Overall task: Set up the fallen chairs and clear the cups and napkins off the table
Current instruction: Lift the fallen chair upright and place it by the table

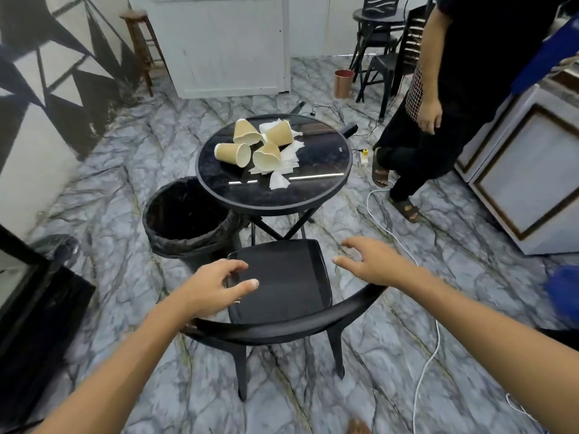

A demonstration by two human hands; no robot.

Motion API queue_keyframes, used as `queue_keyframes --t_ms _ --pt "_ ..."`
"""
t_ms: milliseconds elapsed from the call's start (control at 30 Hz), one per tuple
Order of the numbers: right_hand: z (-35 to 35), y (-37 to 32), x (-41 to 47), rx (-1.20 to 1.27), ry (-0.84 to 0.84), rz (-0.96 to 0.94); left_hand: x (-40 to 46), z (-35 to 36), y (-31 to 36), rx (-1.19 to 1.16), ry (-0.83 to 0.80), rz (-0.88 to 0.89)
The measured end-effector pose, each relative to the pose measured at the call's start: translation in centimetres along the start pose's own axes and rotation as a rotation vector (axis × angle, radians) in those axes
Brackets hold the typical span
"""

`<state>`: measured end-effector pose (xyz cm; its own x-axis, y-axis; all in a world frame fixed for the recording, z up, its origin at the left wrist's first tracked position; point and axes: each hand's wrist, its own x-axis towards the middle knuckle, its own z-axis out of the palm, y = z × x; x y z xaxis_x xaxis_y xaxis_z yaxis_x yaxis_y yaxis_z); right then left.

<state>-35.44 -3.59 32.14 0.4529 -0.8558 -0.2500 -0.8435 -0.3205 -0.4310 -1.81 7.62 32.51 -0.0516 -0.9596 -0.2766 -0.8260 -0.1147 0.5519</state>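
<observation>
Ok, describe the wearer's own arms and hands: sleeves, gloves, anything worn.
Both forearms are bare as far as the frame shows, no sleeves in view. The left hand and right hand wear no gloves, and no watch or bracelet shows on either wrist. Rings cannot be made out.

No readable text, label, brand, number or sign shows anywhere in the head view. The paper cups (241,154) lying on the round table (316,195) are plain tan with no print that can be made out, and the napkins (279,180) beside them are blank white. A small pale mark on the table's glass near its right edge is too tiny to read, and the wall on the left carries only black and white triangles, no letters.
</observation>
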Motion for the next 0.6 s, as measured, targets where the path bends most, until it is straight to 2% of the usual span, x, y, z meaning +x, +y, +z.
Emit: queue_keyframes --t_ms 133,300,600 --pt "-1.2 -0.1 2.8 -0.093 -0.002 -0.038 4.2 0.3 4.6 0.103 0.016 0.01" --pt "-4.1 0.7 5.2 -0.094 0.016 -0.075 8.3 0.2 9.0 0.166 0.04 -0.03" --pt "-10.9 7.2 7.4 -0.14 -0.012 -0.076 13.7 0.0 15.6 0.194 0.085 -0.063"
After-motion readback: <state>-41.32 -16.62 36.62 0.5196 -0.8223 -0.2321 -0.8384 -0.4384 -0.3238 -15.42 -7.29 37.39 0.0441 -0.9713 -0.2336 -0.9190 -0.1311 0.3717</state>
